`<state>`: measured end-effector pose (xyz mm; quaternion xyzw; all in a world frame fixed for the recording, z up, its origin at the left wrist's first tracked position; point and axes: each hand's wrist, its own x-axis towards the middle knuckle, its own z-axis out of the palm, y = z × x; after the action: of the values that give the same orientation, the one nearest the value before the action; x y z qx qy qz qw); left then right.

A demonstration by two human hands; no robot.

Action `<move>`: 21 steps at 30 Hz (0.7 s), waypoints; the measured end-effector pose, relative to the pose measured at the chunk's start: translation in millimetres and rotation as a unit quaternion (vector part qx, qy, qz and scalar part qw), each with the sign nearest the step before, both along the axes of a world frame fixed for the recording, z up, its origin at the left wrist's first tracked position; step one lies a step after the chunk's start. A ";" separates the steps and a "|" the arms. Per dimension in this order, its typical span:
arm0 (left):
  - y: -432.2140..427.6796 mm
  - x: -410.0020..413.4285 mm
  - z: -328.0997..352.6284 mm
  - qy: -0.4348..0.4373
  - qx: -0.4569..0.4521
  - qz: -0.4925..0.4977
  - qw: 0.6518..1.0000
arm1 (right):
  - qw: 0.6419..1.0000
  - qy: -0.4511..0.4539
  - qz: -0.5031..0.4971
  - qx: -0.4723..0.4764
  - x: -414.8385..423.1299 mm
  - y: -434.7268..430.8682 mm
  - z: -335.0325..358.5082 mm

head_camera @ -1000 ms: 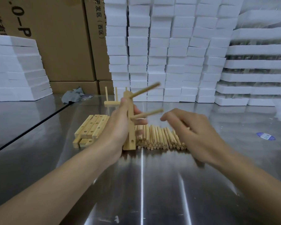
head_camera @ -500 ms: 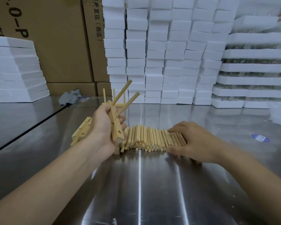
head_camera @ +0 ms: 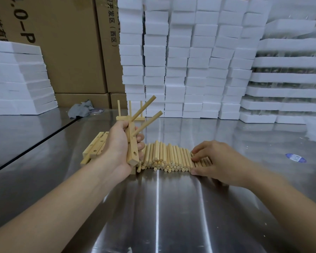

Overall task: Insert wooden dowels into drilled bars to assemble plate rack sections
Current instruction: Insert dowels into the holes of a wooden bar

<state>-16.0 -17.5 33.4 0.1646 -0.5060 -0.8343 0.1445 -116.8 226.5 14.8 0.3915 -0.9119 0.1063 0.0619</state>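
Note:
My left hand grips a drilled wooden bar, held nearly upright above the steel table. Two dowels stick out of the bar's upper part, slanting up to the right; an empty hole shows near its lower end. A pile of loose dowels lies just right of the bar. My right hand rests on the pile's right end, with fingers and thumb pinching at the dowels there. More drilled bars lie stacked behind my left hand.
A finished bar with three upright dowels stands behind the held bar. A grey rag lies at the back left. White foam blocks and cardboard boxes wall off the table's far edge. A blue sticker lies right.
My left hand lifted the bar off the table and tilted it, so the dowels now point up and right. My right hand dropped from mid-air onto the right end of the dowel pile.

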 end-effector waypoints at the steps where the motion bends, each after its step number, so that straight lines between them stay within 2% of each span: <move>1: 0.0 0.1 -0.3 -0.001 -0.001 -0.001 1.000 | 1.000 -0.002 -0.001 -0.002 0.3 0.6 0.3; 11: 1.6 -0.4 -1.7 -0.003 -0.010 -0.007 1.000 | 0.999 0.017 0.025 -0.012 4.2 5.7 4.3; 18: 1.3 -0.4 -1.5 -0.004 -0.009 -0.005 1.000 | 0.997 0.069 0.026 -0.019 10.5 5.7 10.4; 21: 1.9 -0.1 -1.2 -0.005 -0.010 -0.007 1.000 | 0.999 0.038 0.019 -0.013 9.9 9.1 15.1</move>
<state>-16.0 -15.6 32.1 0.1637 -0.5159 -0.8295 0.1375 -106.9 235.6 29.9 0.4116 -0.9000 0.1042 0.0990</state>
